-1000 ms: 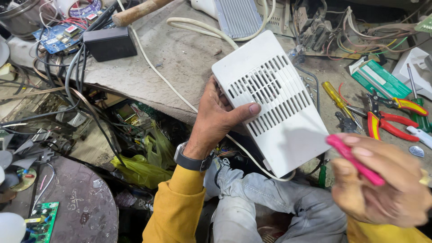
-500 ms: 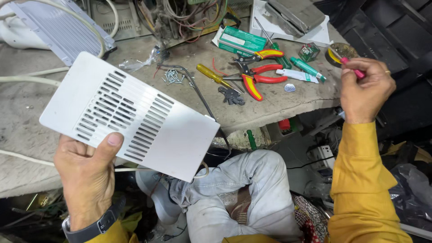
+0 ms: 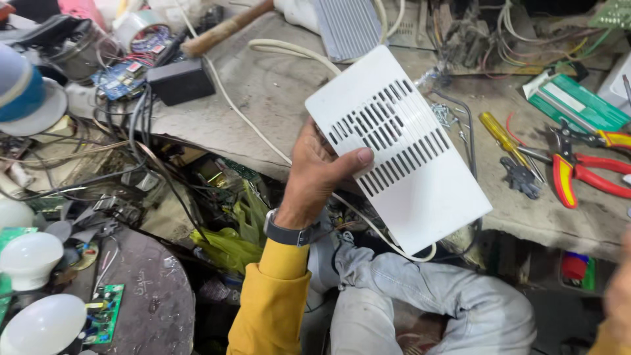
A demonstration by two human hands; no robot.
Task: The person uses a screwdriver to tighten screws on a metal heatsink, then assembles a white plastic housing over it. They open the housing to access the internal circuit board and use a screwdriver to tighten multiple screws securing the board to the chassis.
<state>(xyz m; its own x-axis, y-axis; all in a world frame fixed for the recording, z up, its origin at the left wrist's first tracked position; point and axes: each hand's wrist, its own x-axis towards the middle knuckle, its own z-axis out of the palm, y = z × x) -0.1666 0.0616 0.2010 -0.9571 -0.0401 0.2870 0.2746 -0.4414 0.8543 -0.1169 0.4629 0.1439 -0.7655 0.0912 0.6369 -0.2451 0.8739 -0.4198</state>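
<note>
The left hand (image 3: 319,177) has its grip pinching one white vented cover (image 3: 397,148), held above the bench (image 3: 276,92). One yellow screwdriver (image 3: 503,135) and one red pliers (image 3: 578,171) lie right of the cover. The right hand (image 3: 618,296) is barely visible; its grip cannot be told.

Worn grey workbench (image 3: 276,98) behind the left hand (image 3: 319,174), bearing, to the hand's right, a yellow-handled screwdriver (image 3: 503,135), red-handled pliers (image 3: 578,174) and a green box (image 3: 575,105), and, to its left, a black adapter (image 3: 181,80) and white cable (image 3: 230,98).
</note>
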